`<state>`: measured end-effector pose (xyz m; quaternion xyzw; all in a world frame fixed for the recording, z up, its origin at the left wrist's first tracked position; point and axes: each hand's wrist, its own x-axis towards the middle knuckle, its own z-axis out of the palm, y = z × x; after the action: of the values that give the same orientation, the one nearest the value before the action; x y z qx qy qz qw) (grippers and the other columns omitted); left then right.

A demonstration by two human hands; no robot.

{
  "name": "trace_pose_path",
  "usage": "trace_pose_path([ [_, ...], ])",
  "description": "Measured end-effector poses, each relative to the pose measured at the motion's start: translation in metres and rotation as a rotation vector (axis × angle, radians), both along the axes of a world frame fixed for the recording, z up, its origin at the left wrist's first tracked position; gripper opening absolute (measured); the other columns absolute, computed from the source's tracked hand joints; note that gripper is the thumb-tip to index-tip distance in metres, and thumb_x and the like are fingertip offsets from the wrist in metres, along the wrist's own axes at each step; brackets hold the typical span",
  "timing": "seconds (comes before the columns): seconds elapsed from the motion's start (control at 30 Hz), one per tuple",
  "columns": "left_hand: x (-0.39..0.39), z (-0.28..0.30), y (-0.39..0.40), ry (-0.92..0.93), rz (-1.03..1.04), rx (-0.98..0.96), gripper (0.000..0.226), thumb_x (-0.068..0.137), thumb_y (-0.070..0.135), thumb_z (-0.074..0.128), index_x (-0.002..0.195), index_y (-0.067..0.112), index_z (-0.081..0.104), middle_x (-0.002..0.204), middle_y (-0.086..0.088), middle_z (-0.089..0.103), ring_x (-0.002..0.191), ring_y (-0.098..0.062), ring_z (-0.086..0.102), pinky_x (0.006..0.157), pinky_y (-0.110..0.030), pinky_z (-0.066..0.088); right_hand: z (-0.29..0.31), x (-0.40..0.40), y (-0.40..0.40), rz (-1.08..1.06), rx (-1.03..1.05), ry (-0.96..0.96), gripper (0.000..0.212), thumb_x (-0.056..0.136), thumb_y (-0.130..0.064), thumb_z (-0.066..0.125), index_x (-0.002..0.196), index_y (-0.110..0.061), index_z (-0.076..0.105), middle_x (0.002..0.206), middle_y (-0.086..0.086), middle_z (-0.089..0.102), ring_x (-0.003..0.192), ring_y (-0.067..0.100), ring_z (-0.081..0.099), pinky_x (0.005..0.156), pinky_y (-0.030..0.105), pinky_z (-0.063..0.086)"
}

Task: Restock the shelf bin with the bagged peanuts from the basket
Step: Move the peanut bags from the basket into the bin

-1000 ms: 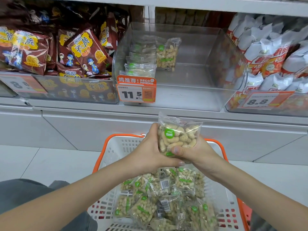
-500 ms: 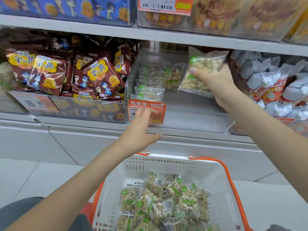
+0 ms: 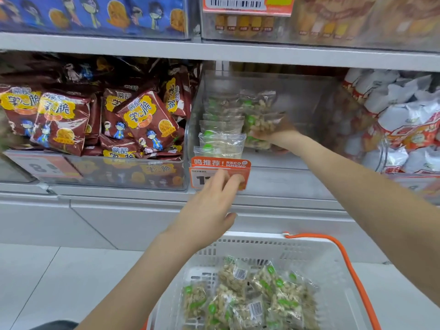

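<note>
The shelf unit (image 3: 214, 52) spans the head view from 9 to 3 o'clock. On its lower level, at centre, stands the clear shelf bin (image 3: 297, 182). At 9 o'clock from the bin lies a bin of dark red snack bags (image 3: 142, 117); at 3 o'clock lie white and orange bags (image 3: 404, 125). At 6 o'clock in the view stands the white basket (image 3: 321, 263) with an orange handle (image 3: 357, 279); it holds a heap of bagged peanuts (image 3: 250, 298).

Inside the shelf bin, along its left wall, a row of peanut bags (image 3: 221, 139) stands upright, one behind another. The right hand (image 3: 278, 136) reaches into the bin at 3 o'clock from this row. Its fingers are clamped on one peanut bag (image 3: 259, 120), which is held upright just beside the row; motion blur hides whether the bag touches the bin floor.

The left hand (image 3: 209, 208) is raised at the bin front, fingers straight and slightly apart. Its fingertips (image 3: 235, 181) rest on the orange price tag (image 3: 220, 164) at the bin's front left corner.
</note>
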<state>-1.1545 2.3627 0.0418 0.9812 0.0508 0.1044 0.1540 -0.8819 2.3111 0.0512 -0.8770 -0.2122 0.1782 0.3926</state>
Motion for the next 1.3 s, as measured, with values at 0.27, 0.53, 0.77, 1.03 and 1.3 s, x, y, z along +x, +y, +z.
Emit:
trace_pose_path([
  [0.27,-0.0002,-0.0036,-0.0015,0.014,-0.01,0.018,0.059,0.082,0.018,0.065,0.133,0.018,0.035,0.117,-0.002,0.034,0.107,-0.022,0.045,0.079,-0.04,0.049,0.0067,-0.0057,-0.0017,-0.022,0.128,0.058,0.055,0.062,-0.029,0.088,0.098,-0.028,0.047,0.109,-0.006,0.054,0.105,0.018,0.057,0.072,0.039,0.058],
  [0.53,0.0005,-0.0052,-0.0021,0.036,-0.018,0.04,0.061,0.084,0.02,0.065,0.135,0.019,0.032,0.118,-0.001,0.032,0.109,-0.021,0.044,0.078,-0.038,0.049,0.0091,0.0006,-0.0064,-0.053,0.071,0.186,0.063,0.065,-0.023,0.087,0.113,-0.021,0.047,0.105,-0.003,0.06,0.093,0.017,0.062,0.06,0.031,0.057],
  [0.77,0.0012,-0.0053,-0.0035,0.033,-0.014,0.041,0.061,0.084,0.022,0.065,0.135,0.019,0.031,0.118,-0.002,0.032,0.107,-0.021,0.044,0.076,-0.036,0.049,0.0097,-0.0049,-0.0056,-0.033,0.104,0.062,0.073,0.067,-0.018,0.085,0.126,-0.013,0.042,0.12,0.001,0.05,0.107,0.022,0.055,0.07,0.039,0.059],
  [1.03,0.0007,-0.0059,-0.0042,0.039,-0.008,0.05,0.062,0.084,0.022,0.065,0.135,0.019,0.031,0.12,-0.002,0.031,0.108,-0.021,0.044,0.077,-0.037,0.05,0.0041,-0.0053,-0.003,0.001,0.066,0.029,0.081,0.07,-0.026,0.084,0.132,-0.014,0.033,0.115,-0.002,0.049,0.106,0.019,0.055,0.071,0.037,0.059],
  [1.3,0.0002,-0.0067,-0.0027,0.025,-0.009,0.08,0.061,0.084,0.021,0.065,0.135,0.019,0.032,0.12,-0.003,0.032,0.105,-0.02,0.044,0.072,-0.034,0.05,0.0037,-0.003,-0.0047,0.034,-0.002,0.051,0.099,0.064,-0.031,0.087,0.14,-0.015,0.025,0.123,-0.001,0.051,0.112,0.02,0.054,0.082,0.038,0.057],
])
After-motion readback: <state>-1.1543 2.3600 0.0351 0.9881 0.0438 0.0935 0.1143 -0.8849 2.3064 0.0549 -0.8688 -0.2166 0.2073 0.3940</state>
